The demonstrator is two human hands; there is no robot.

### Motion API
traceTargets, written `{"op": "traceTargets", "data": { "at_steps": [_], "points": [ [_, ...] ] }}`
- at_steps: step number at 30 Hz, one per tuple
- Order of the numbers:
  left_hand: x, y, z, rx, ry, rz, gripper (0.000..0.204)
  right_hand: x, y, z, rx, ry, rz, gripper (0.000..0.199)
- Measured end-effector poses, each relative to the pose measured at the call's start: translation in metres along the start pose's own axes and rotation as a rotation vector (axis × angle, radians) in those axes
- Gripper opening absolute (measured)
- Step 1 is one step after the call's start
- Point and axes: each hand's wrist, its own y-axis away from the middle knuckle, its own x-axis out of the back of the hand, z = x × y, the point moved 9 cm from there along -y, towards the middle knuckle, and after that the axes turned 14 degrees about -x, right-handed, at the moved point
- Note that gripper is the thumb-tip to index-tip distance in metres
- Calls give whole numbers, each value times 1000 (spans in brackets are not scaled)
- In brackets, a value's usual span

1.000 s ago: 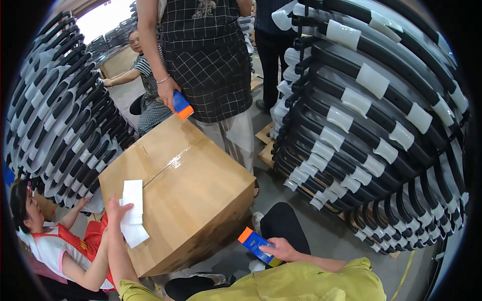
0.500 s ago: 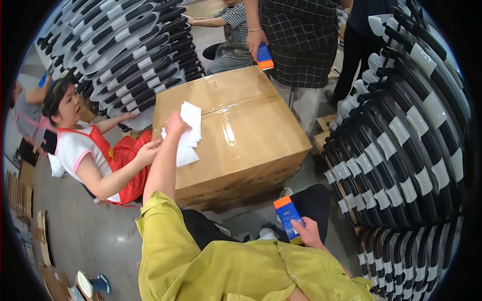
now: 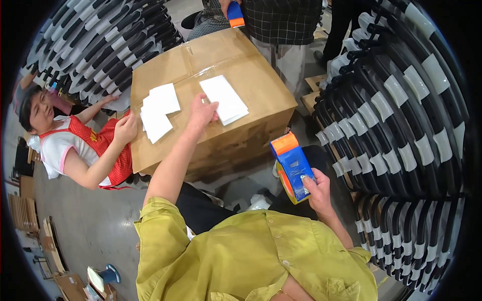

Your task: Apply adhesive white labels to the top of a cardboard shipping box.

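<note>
In the head view, the large cardboard box (image 3: 211, 95) stands on the floor in front of the person. Its top flaps are already down, and a strip of clear tape (image 3: 201, 62) runs along the far part of the seam, so the closing seems partly done. On the top lie two lots of white paper sheets: one stack (image 3: 224, 99) near the middle and a looser pile (image 3: 158, 110) toward the left edge.

The left hand (image 3: 203, 111) is stretched out, with the fingers spread flat on the box top, touching the near corner of the middle stack. It grips nothing, as far as I can see. The right hand (image 3: 315, 188) stays low beside the knee and is closed around a blue and orange tape dispenser (image 3: 292, 167), held well apart from the box. I judge the sheets are still being arranged and the dispenser waits.

A seated person in a red apron rests a hand (image 3: 125, 128) on the left edge, beside the loose pile. A standing person behind the box holds a second dispenser (image 3: 235, 14).

Against the earlier frames, the left hand then held the sheets at the left part of the box; now they lie nearer the middle, and a second pile has appeared.
</note>
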Motion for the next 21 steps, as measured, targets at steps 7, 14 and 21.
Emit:
{"op": "traceTargets", "data": {
  "at_steps": [7, 14, 21],
  "points": [
    [90, -35, -5, -274, -992, 8, 37, 11, -7, 5, -24, 19, 14, 26],
    [94, -25, -1, 50, -1071, 11, 61, -2, -24, 16, -72, 8, -60, 25],
    [50, -33, 27, -192, -1042, -3, 54, 9, -22, 25, -59, -91, -11, 20]
  ]
}}
